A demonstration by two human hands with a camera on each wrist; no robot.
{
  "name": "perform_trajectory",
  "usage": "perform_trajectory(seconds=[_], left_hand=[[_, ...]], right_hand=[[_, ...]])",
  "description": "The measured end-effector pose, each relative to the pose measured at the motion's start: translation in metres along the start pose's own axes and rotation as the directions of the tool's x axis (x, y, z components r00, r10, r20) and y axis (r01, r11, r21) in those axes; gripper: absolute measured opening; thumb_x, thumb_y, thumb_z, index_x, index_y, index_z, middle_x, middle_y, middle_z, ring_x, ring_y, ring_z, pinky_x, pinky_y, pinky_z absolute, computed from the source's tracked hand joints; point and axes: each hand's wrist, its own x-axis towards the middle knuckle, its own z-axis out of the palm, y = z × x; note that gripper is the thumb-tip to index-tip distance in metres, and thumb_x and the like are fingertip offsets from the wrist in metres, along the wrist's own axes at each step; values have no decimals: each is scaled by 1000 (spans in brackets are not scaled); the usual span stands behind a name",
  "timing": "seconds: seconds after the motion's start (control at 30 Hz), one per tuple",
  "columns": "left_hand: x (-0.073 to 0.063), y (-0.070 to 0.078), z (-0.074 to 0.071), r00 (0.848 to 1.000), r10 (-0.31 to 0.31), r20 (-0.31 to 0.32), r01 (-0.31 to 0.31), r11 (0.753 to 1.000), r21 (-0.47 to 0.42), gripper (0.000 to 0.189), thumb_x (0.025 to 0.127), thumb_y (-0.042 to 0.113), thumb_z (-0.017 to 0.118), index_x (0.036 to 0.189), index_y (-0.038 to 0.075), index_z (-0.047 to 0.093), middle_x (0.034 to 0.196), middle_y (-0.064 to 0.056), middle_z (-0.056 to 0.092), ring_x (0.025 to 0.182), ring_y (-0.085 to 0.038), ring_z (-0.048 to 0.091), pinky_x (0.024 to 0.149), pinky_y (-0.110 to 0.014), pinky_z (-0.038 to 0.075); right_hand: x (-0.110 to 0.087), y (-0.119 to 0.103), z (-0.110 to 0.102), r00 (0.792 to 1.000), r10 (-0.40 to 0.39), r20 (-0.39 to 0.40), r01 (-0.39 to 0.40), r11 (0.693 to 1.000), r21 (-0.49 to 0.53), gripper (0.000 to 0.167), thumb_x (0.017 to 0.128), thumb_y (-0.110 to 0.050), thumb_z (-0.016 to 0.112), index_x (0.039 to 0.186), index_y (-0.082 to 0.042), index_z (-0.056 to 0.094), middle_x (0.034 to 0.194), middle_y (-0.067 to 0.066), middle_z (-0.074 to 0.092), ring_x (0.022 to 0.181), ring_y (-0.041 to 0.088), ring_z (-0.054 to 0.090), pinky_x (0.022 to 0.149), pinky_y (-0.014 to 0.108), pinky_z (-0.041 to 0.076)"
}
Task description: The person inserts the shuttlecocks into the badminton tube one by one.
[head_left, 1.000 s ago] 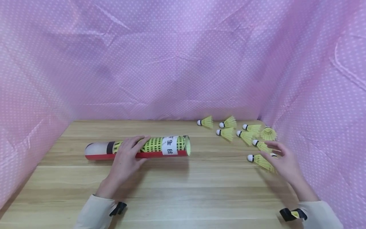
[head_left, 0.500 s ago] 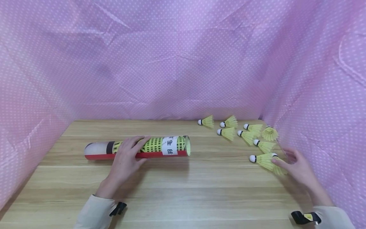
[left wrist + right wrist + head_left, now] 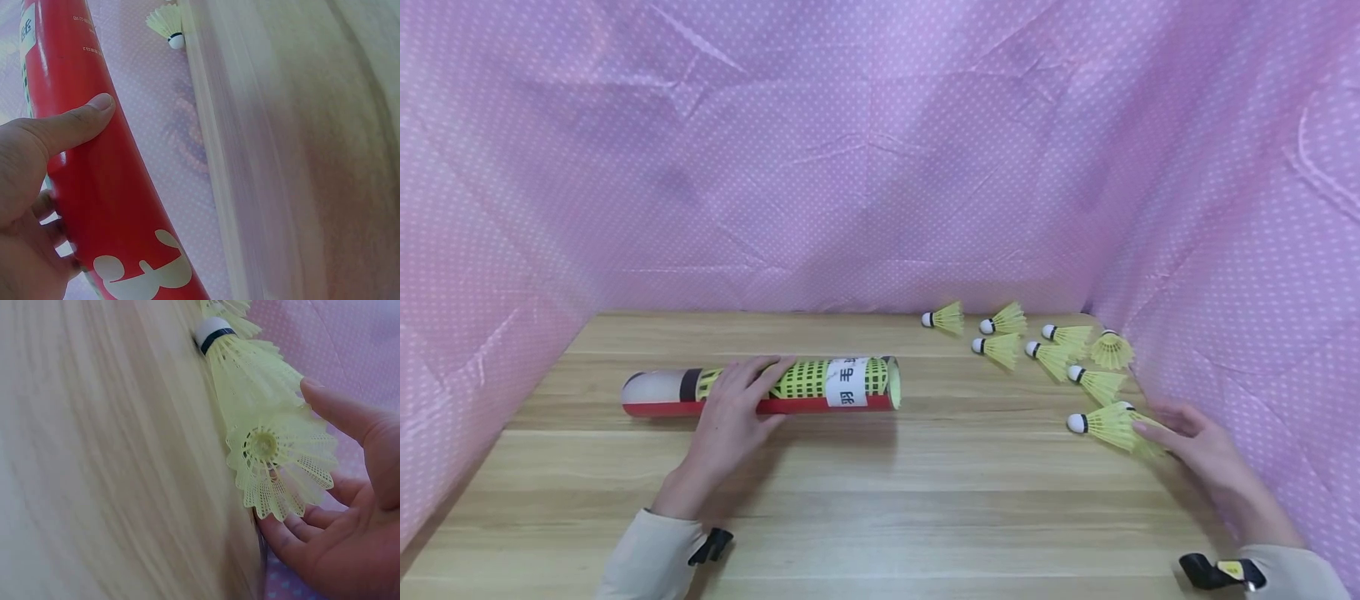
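Note:
My left hand [image 3: 727, 421] grips a shuttlecock tube [image 3: 805, 387] lying sideways, yellow-green and red, its round mouth facing right. Up close in the left wrist view, the thumb lies across the tube's red side [image 3: 119, 187], the other fingers curled behind. At the right, my right hand [image 3: 1206, 446] has thumb and fingers around the skirt of a yellow shuttlecock [image 3: 284, 469]. A second shuttlecock [image 3: 1105, 425], white-tipped with a dark band, lies against it and points left.
Several other yellow shuttlecocks [image 3: 1048, 358] lie loose at the back right of the wooden table [image 3: 910, 508]. Pink dotted cloth [image 3: 865, 167] walls off the back and both sides, close beside my right hand.
My right hand has shifted right and toward the near side and taken hold of a shuttlecock's skirt. The two touching shuttlecocks have slid right with it. Left hand and tube stay put.

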Motion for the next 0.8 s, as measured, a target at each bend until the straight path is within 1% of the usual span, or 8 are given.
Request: perform_trajectory(seconds=[0.07, 0.1, 0.17, 0.27, 0.4, 0.5, 0.6, 0.8], left_hand=[[0, 0, 0, 1000, 2, 0, -2, 1000, 0, 95, 62, 7, 97, 146, 20, 54, 138, -9, 55, 125, -30, 50, 111, -57, 33], [1, -1, 0, 1000, 4, 0, -4, 1000, -1, 94, 62, 7, 97, 145, 20, 55, 138, -9, 55, 125, -30, 50, 111, -57, 33], [1, -1, 0, 1000, 4, 3, -4, 1000, -3, 94, 63, 7, 97, 145, 20, 55, 138, -9, 55, 126, -30, 50, 112, -57, 32], [1, -1, 0, 1000, 2, 7, -2, 1000, -5, 94, 63, 6, 97, 146, 20, 54, 139, -9, 55, 126, -30, 49, 112, -57, 32], [1, -1, 0, 1000, -4, 12, 4, 1000, -4, 95, 63, 7, 96, 147, 21, 53, 140, -8, 54, 127, -30, 49, 112, -57, 32], [1, -1, 0, 1000, -3, 11, 3, 1000, -4, 94, 63, 6, 97, 146, 20, 54, 139, -8, 54, 126, -31, 49, 112, -58, 32], [1, -1, -1, 1000, 2, 10, -2, 1000, -3, 93, 63, 7, 96, 145, 19, 55, 139, -9, 54, 126, -30, 49, 112, -58, 31], [1, -1, -1, 1000, 10, 5, -10, 1000, -3, 92, 63, 6, 96, 145, 18, 55, 139, -9, 55, 125, -30, 50, 111, -57, 32]], right_hand=[[-1, 2, -3, 1000, 10, 12, -11, 1000, 27, 70, 97, -40, 67, 149, -1, 40, 108, -33, 52, 97, -14, 47, 86, 19, 43], [-1, 3, -3, 1000, 10, 19, -11, 999, 42, 67, 97, -38, 67, 148, -2, 42, 108, -34, 52, 96, -14, 48, 86, 20, 44], [-1, 5, -5, 1000, 2, 20, -3, 997, 72, 61, 97, -35, 68, 145, -3, 47, 106, -36, 53, 95, -14, 51, 76, 11, 43], [-2, 5, -6, 999, 22, 38, -27, 991, 130, 52, 97, -33, 68, 142, -11, 52, 106, -36, 55, 95, -12, 53, 77, 11, 45], [-3, 4, -7, 997, 53, 58, -60, 988, 139, 52, 97, -35, 68, 143, -17, 52, 106, -35, 55, 96, -9, 53, 77, 13, 45], [-4, 2, -7, 996, 69, 56, -76, 987, 140, 54, 97, -36, 68, 144, -17, 50, 106, -34, 56, 96, -7, 54, 78, 14, 46], [-4, 0, -8, 994, 86, 65, -96, 979, 179, 53, 97, -36, 68, 144, -20, 51, 107, -34, 56, 97, -7, 54, 78, 15, 46], [-3, -9, -8, 997, 61, 50, -72, 958, 276, 53, 97, -32, 69, 144, -17, 50, 112, -31, 58, 99, -7, 57, 80, 12, 48]])
